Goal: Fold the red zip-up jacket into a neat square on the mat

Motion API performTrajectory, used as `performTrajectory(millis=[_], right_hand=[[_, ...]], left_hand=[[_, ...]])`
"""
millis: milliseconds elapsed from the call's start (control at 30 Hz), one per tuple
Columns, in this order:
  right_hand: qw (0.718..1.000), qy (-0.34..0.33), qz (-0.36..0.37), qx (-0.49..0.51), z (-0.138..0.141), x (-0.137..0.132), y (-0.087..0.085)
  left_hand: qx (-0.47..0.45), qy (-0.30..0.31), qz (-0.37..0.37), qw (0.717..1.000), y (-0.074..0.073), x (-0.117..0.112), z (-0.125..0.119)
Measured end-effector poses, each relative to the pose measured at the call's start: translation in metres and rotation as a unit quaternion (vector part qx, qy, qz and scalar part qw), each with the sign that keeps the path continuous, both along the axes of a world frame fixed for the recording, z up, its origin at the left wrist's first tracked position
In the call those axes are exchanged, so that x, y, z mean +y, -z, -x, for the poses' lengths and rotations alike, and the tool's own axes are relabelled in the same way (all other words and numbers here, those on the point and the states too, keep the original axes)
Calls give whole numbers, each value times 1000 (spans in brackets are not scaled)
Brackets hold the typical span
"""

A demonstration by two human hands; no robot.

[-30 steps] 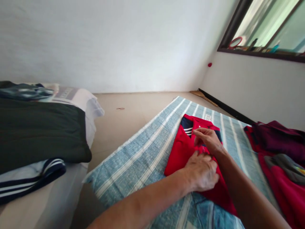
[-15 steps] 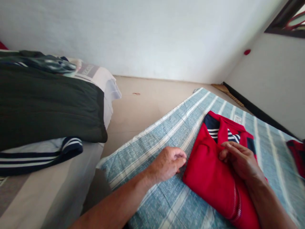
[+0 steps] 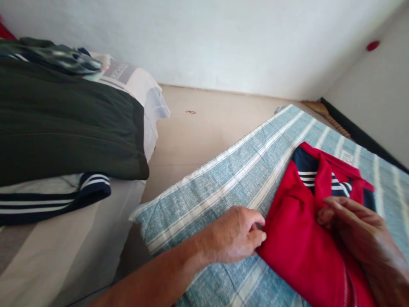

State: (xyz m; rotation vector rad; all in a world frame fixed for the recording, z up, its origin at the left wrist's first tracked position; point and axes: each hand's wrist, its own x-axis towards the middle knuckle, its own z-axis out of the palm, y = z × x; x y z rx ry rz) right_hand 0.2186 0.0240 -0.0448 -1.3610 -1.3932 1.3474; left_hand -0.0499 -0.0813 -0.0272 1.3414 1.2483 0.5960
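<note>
1. Showing a room corner from head height: a white wall (image 3: pixel 204 42) rose behind a beige floor (image 3: pixel 211 115).
2. Low bed (image 3: pixel 64 243) at left, bearing a stack: a folded dark green garment (image 3: pixel 70 123) over a navy-and-white striped cloth (image 3: pixel 47 200), with a white pillow (image 3: pixel 153 98) beside it and a crumpled dark cloth (image 3: pixel 54 62) on top. The bed served as the only holder of a pile in view.
3. Blue striped mat (image 3: pixel 204 200), spread on the floor between the bed and the right wall.
4. Red shirt (image 3: pixel 297 251), folded, lying on the right part of the mat, its collar (image 3: pixel 322 170) toward the far end and its lower part running out of view.
5. Left hand (image 3: pixel 231 236), narrow and curled, its fingertips (image 3: pixel 260 228) against the shirt's near edge; any pinch was hidden.
6. Right hand (image 3: pixel 358 230), slightly blurred, fingers (image 3: pixel 335 204) loosely over the shirt's chest below the collar; whether it held cloth could not be told.
7. Handling note: judging by the lie of the cloth, light fingertips at the edge suited it better than a firm grip, which could drag the folds askew.
8. White tag (image 3: pixel 347 157), just beyond the collar.
9. Rubber band (image 3: pixel 191 112), on the floor.
</note>
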Motion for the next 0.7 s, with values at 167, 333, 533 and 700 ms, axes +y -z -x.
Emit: performTrajectory(millis=[167, 333, 533, 700], right_hand=[[1000, -3, 6, 12, 2, 1, 1], [999, -39, 10, 25, 7, 4, 0], [997, -61, -2, 38, 17, 6, -4], [996, -68, -5, 50, 21, 8, -6]], left_hand=[[-4, 22, 14, 1000, 1, 2, 0], [5, 22, 26, 999, 6, 3, -2], [-18, 9, 72, 997, 8, 9, -4], [28, 7, 61, 998, 3, 8, -4]])
